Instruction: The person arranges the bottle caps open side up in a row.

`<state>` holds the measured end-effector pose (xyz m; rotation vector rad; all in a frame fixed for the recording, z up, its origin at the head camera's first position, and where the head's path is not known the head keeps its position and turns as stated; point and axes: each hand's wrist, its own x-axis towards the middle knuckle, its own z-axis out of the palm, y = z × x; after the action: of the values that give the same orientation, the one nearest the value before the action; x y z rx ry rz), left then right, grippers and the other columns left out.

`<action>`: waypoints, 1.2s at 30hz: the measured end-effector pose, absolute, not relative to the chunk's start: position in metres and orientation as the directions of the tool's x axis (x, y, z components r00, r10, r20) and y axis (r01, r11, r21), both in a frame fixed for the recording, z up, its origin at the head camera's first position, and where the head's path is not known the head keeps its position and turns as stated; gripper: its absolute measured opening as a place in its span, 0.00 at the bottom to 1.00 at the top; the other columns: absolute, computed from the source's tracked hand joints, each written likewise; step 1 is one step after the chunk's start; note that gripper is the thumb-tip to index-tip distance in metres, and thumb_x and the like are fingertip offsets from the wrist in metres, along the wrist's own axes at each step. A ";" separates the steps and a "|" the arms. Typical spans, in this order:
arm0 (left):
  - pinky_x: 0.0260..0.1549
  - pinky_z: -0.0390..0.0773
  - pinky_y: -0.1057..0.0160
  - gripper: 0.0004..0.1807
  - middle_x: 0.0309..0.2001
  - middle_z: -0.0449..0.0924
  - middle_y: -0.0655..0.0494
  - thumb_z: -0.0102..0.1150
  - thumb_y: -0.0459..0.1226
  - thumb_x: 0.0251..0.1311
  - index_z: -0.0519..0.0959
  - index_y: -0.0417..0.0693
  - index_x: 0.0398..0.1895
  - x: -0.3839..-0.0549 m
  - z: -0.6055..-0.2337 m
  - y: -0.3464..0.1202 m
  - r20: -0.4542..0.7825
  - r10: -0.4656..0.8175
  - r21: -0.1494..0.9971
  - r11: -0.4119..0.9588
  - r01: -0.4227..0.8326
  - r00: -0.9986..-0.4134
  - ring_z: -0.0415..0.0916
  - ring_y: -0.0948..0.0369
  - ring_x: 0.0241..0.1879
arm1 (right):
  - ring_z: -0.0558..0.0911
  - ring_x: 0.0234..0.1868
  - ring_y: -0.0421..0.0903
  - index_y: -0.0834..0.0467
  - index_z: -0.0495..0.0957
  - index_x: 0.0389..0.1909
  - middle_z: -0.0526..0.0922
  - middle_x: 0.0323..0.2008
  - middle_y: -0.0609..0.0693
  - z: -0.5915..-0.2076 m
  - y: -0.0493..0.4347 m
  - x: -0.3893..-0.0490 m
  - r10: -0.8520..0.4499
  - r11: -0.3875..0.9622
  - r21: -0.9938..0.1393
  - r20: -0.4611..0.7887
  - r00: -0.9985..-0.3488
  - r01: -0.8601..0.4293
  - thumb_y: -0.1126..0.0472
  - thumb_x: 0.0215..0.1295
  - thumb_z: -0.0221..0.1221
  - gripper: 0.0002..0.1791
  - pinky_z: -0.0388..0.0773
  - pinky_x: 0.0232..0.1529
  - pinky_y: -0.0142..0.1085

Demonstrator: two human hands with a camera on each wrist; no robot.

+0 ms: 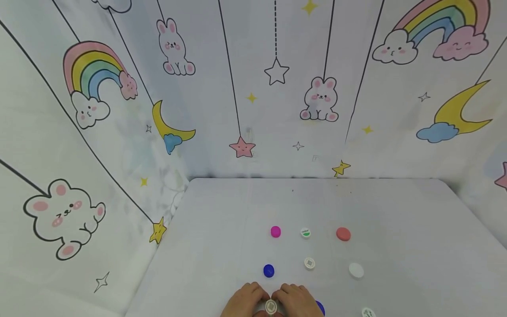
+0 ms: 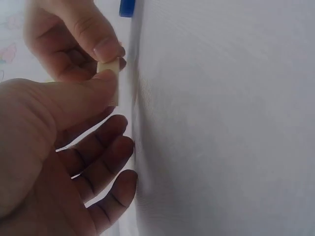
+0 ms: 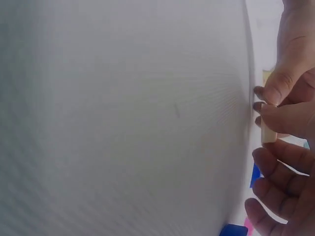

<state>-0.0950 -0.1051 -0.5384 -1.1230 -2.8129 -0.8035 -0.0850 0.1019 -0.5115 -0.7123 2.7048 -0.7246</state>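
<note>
At the near edge of the table, my left hand and right hand meet around a small round cream bottle cap. The cap's top carries a ring and a diamond-shaped mark. In the left wrist view the cap stands edge-on, pinched by the left thumb and fingers from one end while the right hand pinches the other. The right wrist view has the same cap between both thumbs and the fingers behind. Nearest to the hands lie a dark blue cap and another blue cap, partly hidden by the right hand.
Farther back on the white table lie a magenta cap, a white cap with green print and a red cap. A cream cap, a plain white cap and a printed cap lie nearer.
</note>
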 end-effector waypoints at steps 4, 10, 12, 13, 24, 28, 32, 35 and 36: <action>0.35 0.71 0.74 0.12 0.36 0.73 0.70 0.67 0.39 0.54 0.78 0.53 0.41 -0.093 -0.540 -0.105 0.210 0.607 0.504 0.604 0.617 -0.766 0.66 0.74 0.36 | 0.67 0.29 0.32 0.54 0.82 0.42 0.72 0.27 0.35 -0.507 0.101 -0.085 -0.522 0.742 -0.525 -0.062 -0.851 -0.417 0.48 0.61 0.65 0.15 0.72 0.35 0.31; 0.34 0.73 0.75 0.14 0.34 0.72 0.71 0.69 0.38 0.55 0.78 0.53 0.44 -0.088 -0.535 -0.106 0.257 0.574 0.549 0.575 0.607 -0.777 0.67 0.75 0.36 | 0.70 0.28 0.29 0.55 0.82 0.43 0.75 0.26 0.35 -0.505 0.100 -0.079 -0.510 0.679 -0.572 0.083 -0.856 -0.460 0.53 0.60 0.66 0.13 0.72 0.30 0.29; 0.34 0.73 0.75 0.14 0.34 0.73 0.70 0.69 0.37 0.54 0.78 0.53 0.43 -0.087 -0.534 -0.106 0.275 0.570 0.546 0.570 0.614 -0.774 0.68 0.75 0.36 | 0.70 0.28 0.29 0.56 0.81 0.46 0.75 0.27 0.34 -0.504 0.099 -0.078 -0.495 0.674 -0.597 0.073 -0.866 -0.436 0.53 0.60 0.66 0.16 0.72 0.30 0.29; 0.34 0.73 0.74 0.14 0.34 0.74 0.70 0.69 0.37 0.54 0.78 0.52 0.43 -0.087 -0.533 -0.106 0.278 0.568 0.550 0.567 0.613 -0.775 0.69 0.74 0.36 | 0.70 0.28 0.29 0.56 0.81 0.48 0.75 0.27 0.34 -0.504 0.099 -0.077 -0.487 0.675 -0.609 0.056 -0.872 -0.416 0.53 0.60 0.66 0.17 0.73 0.30 0.29; 0.29 0.72 0.75 0.13 0.27 0.71 0.73 0.61 0.40 0.63 0.83 0.42 0.44 -0.090 -0.530 -0.108 0.099 0.618 0.630 0.568 0.529 -0.780 0.65 0.79 0.30 | 0.71 0.28 0.30 0.57 0.78 0.53 0.74 0.27 0.32 -0.504 0.096 -0.071 -0.459 0.681 -0.652 -0.025 -0.888 -0.334 0.52 0.64 0.63 0.20 0.75 0.32 0.29; 0.28 0.74 0.75 0.15 0.28 0.78 0.68 0.60 0.39 0.65 0.83 0.36 0.47 -0.092 -0.535 -0.110 0.091 0.619 0.766 0.457 0.452 -0.780 0.71 0.78 0.30 | 0.70 0.27 0.30 0.57 0.77 0.54 0.73 0.27 0.32 -0.503 0.096 -0.070 -0.461 0.680 -0.655 -0.030 -0.887 -0.331 0.52 0.66 0.61 0.19 0.75 0.32 0.29; 0.28 0.78 0.72 0.15 0.32 0.83 0.65 0.60 0.40 0.65 0.84 0.36 0.45 -0.092 -0.535 -0.111 0.019 0.548 0.888 0.375 0.266 -0.836 0.77 0.74 0.31 | 0.69 0.25 0.28 0.56 0.76 0.54 0.73 0.25 0.30 -0.502 0.096 -0.069 -0.457 0.665 -0.662 0.006 -0.889 -0.346 0.52 0.67 0.60 0.19 0.74 0.31 0.28; 0.28 0.77 0.70 0.15 0.30 0.84 0.64 0.60 0.43 0.65 0.86 0.39 0.42 -0.090 -0.528 -0.108 -0.084 0.471 0.923 0.369 0.109 -0.878 0.78 0.71 0.30 | 0.69 0.25 0.27 0.55 0.76 0.54 0.72 0.26 0.29 -0.502 0.097 -0.068 -0.461 0.637 -0.672 0.062 -0.885 -0.378 0.54 0.66 0.61 0.18 0.72 0.29 0.26; 0.28 0.77 0.69 0.15 0.30 0.84 0.63 0.60 0.43 0.65 0.86 0.39 0.41 -0.090 -0.525 -0.107 -0.119 0.448 0.931 0.360 0.057 -0.886 0.78 0.70 0.29 | 0.69 0.25 0.27 0.54 0.76 0.55 0.71 0.27 0.30 -0.502 0.098 -0.068 -0.466 0.630 -0.670 0.077 -0.881 -0.392 0.55 0.66 0.62 0.18 0.71 0.28 0.26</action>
<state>-0.0897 -0.1073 -0.5247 -0.5582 -2.8665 -1.9351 -0.0681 0.0977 -0.5019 -0.7242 2.7422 -1.0887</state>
